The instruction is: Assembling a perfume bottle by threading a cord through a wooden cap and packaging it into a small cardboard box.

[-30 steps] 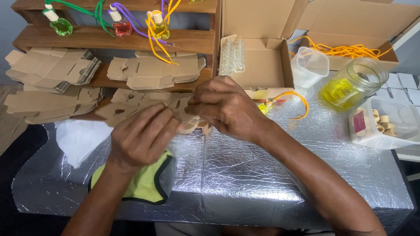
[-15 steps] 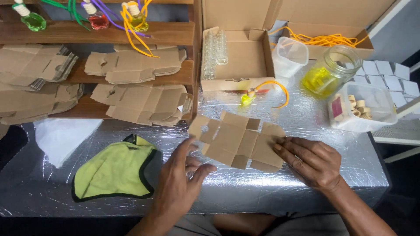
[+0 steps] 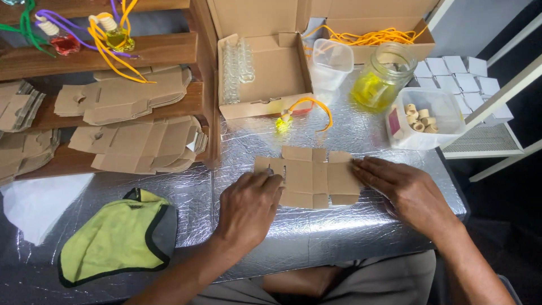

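Two hands, left hand (image 3: pixel 247 206) and right hand (image 3: pixel 407 192), press one flat cardboard blank (image 3: pixel 309 177).

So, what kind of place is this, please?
Probably a small packing bench for scented bottles. Both hands, left hand and right hand, press a flat carton blank on the foil table; stacked blanks, corks and empty vials sit nearby.

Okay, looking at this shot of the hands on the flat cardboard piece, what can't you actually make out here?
All in the head view:
- Left edge of the flat box blank: covered by the left hand.
- Its right edge: under the fingertips of the right hand.
- Small bottle with orange cord: too small to tell its contents.
- Hanging bottles on the wooden shelf: cut off by the top edge.
- Stacked blanks: cut off by the left edge.
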